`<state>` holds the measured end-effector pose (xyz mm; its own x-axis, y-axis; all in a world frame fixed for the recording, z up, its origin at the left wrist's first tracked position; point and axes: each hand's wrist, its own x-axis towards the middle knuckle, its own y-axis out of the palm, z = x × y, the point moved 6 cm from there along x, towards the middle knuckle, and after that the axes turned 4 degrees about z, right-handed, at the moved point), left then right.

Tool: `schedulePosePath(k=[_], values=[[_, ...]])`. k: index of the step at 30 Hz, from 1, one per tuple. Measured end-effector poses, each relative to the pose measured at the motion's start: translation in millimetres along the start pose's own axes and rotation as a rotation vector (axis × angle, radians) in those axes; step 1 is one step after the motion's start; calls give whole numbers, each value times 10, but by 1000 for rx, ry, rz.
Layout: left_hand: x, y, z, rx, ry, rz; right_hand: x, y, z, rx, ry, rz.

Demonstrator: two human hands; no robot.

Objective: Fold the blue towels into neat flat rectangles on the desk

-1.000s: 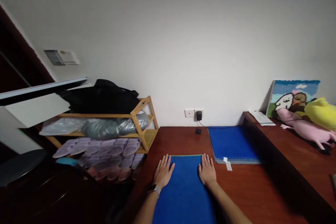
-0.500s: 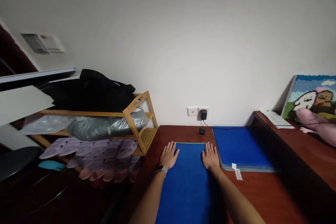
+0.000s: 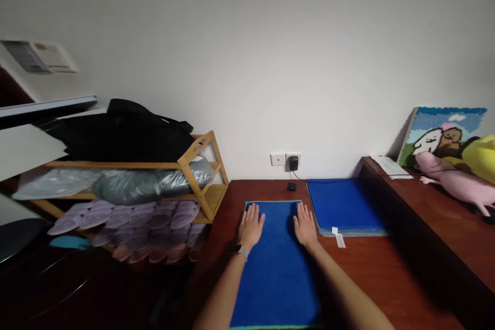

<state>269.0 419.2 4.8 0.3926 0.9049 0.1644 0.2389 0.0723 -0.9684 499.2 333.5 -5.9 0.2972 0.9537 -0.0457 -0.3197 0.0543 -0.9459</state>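
Note:
A blue towel (image 3: 276, 273) with green edging lies spread flat on the reddish-brown table (image 3: 371, 281). My left hand (image 3: 251, 225), with a watch (image 3: 241, 251) on its wrist, is at the towel's far left corner, palm down with fingers stretched out. On the far right corner, my right hand (image 3: 305, 225) is likewise palm down and open. Neither hand grips anything. Whether the palms press on the cloth or hover just above it, I cannot tell. To the right is a folded stack of blue cloth (image 3: 344, 203) with white tags (image 3: 339, 240) at its near edge.
A wooden rack (image 3: 201, 165) on the left bears a black bag (image 3: 127, 136), plastic-wrapped bundles (image 3: 127, 185) and slippers (image 3: 149, 216). A plugged-in adapter (image 3: 294, 163) sits at the wall. On the raised right ledge are a pink plush toy (image 3: 460, 178) and a tufted picture (image 3: 441, 131).
The towel's near green edge has come into view. Both hands are slightly off the corners compared with before, fingers still outstretched. The view has shifted a little to the right.

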Motion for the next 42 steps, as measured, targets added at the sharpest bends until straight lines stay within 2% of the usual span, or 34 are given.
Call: schedulePosePath(k=[2, 5, 7, 9, 11, 14, 17, 20, 23, 27, 30, 33, 35, 37, 40, 42], values=[[-325, 107, -426, -20, 132, 18, -317, 75, 8, -17, -21, -29], [-763, 291, -1054, -60, 270, 11, -695, 247, -57, -51, 9, 35], [-912, 393, -1305, -86, 256, 16, -832, 311, -91, -79, 9, 71], [-959, 448, -1403, -95, 206, 24, -891, 322, -98, -101, -3, 81], [-970, 448, -1382, -89, 164, 31, -909, 302, -87, -113, -6, 76], [-1055, 366, -1180, -70, 114, 43, -909, 256, -58, -110, 16, 72], [-1305, 222, -796, -29, 31, 51, -913, 187, -33, -96, 37, 83], [-1686, 74, -314, 40, -94, 43, -989, 112, -10, -74, 36, 123], [-2080, -6, 51, 93, -176, 23, -1228, 59, 67, -48, -25, 111], [-2379, -43, 184, 134, -155, 8, -1756, 113, 143, -19, -28, 45], [-2414, -104, 144, 144, -156, 30, -2093, 225, 122, -5, 25, 64], [-2383, -204, -43, 149, -150, 7, -2251, 282, 94, -8, 25, 87], [-2352, -244, -312, 143, -98, -36, -2278, 266, 89, -7, 9, 80], [-2315, -211, -686, 119, 15, -36, -2280, 235, 89, -2, 0, 76], [-2268, -44, -1174, 79, 136, 71, -2290, 205, 94, 8, -21, 86], [-2255, 61, -1298, 66, 136, 131, -2306, 204, 89, 19, -35, 84]])
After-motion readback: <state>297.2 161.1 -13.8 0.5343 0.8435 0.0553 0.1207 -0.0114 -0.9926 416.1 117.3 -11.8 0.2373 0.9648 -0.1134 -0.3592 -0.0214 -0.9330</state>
